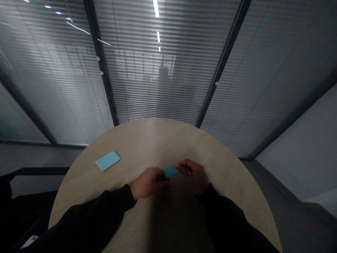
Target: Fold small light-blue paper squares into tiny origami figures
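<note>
Both of my hands are over the middle of a round light wood table (158,147), with black sleeves on my forearms. A small light-blue paper strip (171,172) spans the gap between them. My left hand (149,182) pinches its left end, and my right hand (193,175) grips its right end, with the fingers partly covering it. A light-blue stack of paper notes (107,161) lies flat on the tabletop, to the left of my left hand and apart from it.
Glass partitions with slatted blinds (158,88) stand beyond the table's far edge. A dark chair (31,172) sits at the left, with a small white object (29,241) at the lower left corner. Grey floor (302,218) shows at the right.
</note>
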Available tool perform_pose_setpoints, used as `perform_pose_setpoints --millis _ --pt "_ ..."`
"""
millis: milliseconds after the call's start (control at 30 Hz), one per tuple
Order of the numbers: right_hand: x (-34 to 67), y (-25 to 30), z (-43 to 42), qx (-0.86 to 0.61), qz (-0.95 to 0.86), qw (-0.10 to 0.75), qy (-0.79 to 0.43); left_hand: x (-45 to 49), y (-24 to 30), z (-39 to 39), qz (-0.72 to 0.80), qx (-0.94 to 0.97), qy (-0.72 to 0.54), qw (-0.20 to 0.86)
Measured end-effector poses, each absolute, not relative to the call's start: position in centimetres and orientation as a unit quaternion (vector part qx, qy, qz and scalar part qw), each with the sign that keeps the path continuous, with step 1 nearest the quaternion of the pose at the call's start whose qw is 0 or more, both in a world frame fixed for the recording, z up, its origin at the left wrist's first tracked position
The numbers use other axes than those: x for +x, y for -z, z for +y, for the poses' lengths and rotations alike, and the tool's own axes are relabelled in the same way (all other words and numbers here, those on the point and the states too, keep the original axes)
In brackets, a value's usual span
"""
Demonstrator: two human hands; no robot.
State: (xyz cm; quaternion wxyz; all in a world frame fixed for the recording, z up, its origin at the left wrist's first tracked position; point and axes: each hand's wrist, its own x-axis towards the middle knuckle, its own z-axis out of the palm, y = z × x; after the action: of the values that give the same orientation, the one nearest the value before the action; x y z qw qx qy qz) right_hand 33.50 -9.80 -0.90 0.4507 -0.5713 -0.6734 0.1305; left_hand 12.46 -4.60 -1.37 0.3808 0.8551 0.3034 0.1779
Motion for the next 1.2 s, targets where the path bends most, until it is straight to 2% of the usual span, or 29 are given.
perform_pose_setpoints --millis 200,367,500,633,967,1033,1200 --pt "32.9 1.3 -9.9 -0.549 -0.696 0.437 -0.148 12.4 1.3 -4.5 0.311 0.819 -0.191 0.442" --pt "32.7 1.5 -9.8 -0.541 -0.697 0.435 -0.181 12.5 1.6 -4.4 0.291 0.821 -0.192 0.453" --pt "32.5 2.0 -9.7 -0.544 -0.622 0.482 -0.29 12.8 1.9 -4.3 0.319 0.787 -0.226 0.477" --pt "31.8 2.1 -9.9 -0.518 -0.624 0.428 -0.399 12.9 2.4 -4.2 0.317 0.753 -0.249 0.521" --pt "31.2 1.7 -10.1 -0.562 -0.545 0.454 -0.427 13.0 2.2 -4.3 0.313 0.75 -0.243 0.53" --pt "32.0 1.8 -9.8 -0.566 -0.523 0.476 -0.424 12.8 2.1 -4.3 0.323 0.746 -0.235 0.532" --pt "35.2 1.9 -8.7 -0.567 -0.401 0.634 -0.34 12.6 1.7 -4.6 0.338 0.749 -0.222 0.524"
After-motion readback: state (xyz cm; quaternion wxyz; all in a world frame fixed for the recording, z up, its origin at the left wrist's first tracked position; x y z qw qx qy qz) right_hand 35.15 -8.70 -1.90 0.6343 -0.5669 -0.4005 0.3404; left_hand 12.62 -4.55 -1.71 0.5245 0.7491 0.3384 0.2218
